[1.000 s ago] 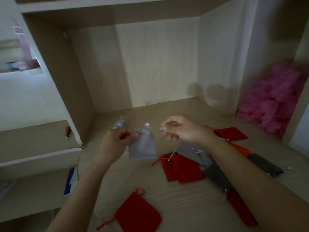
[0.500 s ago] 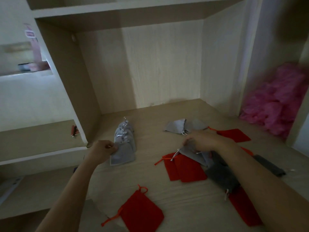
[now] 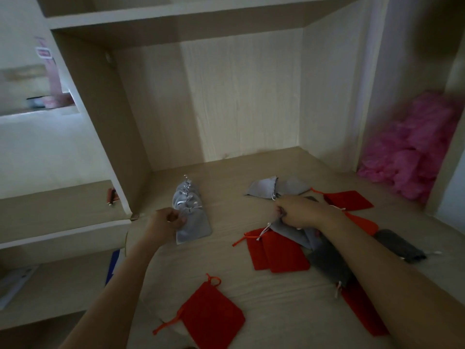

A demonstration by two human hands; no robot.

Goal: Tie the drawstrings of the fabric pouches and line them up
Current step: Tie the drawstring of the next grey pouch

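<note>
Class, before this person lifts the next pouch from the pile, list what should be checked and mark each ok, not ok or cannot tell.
1. The front pouch lies in line with the row: ok.
2. The left hand is free: not ok, it pinches the front pouch's corner.
3. The right hand grips the next grey pouch: ok, fingers curled on it.
4. Its cord untangled: cannot tell; it trails over the red pouches.
5. Room on the desk before the row: ok, bare wood.

Grey pouch now down, seemingly atop row
</note>
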